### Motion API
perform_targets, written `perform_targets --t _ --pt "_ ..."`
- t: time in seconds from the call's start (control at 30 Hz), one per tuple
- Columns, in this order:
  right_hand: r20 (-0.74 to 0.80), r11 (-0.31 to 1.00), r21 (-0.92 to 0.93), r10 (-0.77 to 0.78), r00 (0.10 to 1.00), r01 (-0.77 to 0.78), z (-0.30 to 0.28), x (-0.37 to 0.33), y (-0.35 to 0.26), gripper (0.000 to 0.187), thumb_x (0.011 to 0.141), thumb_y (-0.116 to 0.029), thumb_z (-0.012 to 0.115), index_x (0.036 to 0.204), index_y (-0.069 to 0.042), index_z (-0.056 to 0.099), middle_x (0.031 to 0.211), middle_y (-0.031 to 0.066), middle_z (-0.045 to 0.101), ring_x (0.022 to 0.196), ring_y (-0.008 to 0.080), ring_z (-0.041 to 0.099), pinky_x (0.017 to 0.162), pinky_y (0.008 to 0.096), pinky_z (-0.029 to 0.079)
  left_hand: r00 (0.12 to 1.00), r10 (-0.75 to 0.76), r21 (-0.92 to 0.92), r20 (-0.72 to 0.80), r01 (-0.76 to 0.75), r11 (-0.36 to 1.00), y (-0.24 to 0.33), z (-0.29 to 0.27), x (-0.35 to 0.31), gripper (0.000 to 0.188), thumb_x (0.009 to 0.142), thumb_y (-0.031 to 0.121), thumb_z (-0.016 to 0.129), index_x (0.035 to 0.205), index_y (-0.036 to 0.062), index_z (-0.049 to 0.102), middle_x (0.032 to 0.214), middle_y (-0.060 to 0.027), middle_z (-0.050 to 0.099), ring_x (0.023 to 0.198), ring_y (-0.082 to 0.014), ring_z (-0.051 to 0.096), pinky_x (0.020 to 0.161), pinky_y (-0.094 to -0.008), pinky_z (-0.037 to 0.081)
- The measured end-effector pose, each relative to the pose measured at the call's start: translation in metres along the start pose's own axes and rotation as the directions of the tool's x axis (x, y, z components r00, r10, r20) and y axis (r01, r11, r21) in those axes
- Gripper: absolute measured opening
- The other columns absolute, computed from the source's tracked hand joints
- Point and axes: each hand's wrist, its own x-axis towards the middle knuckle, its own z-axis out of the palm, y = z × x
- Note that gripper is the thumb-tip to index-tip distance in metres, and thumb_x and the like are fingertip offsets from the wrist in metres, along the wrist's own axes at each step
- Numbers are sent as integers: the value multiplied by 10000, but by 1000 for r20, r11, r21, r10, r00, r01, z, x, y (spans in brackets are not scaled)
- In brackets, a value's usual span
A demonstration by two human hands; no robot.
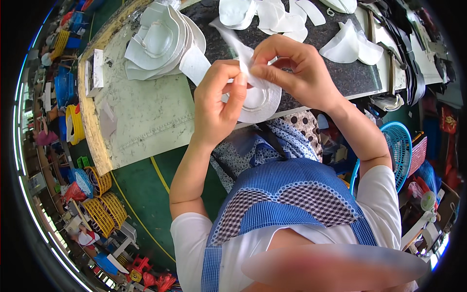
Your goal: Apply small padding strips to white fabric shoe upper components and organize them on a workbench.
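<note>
My left hand (220, 100) and my right hand (294, 68) meet above the table's near edge. Between them is a white, soft-looking sheet piece (247, 54), pinched by thumb and fingers of each hand. Its upper end stands up toward the far side and is blurred. Just below the fingers hangs a rounded white part (264, 109) with a curved raised ring; whether it is one with the pinched piece I cannot tell. To the left lies a stack of curved white pieces (160, 41), and a flat white strip (194, 64) reaches from it toward my left hand.
The worktable (151, 117) has a dark speckled mat (311, 80). Beyond my hands lie cut white pieces (284, 19), a white pile (237, 13) and folded white pieces (351, 46). Black strips (413, 63) hang at right. A blue basket (396, 151) stands beside my right arm.
</note>
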Motion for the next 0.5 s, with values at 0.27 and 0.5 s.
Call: perform_targets --t 0.27,0.5 --pt "-127 977 -153 -166 978 146 16 -15 -6 65 904 4 626 942 20 575 916 98 659 796 173 679 727 312 579 979 -197 -218 -51 182 959 16 12 1 121 940 79 669 944 -28 614 949 -87 683 816 -114 656 751 -243 539" --pt "-253 765 630 365 896 -133 -38 -68 0 122 997 -110 577 968 9 586 1007 112 635 826 119 656 781 225 560 992 -100 43 -73 104 994 16 8 -7 73 895 12 687 879 -42 641 911 -87 720 775 -93 666 688 -241 548"
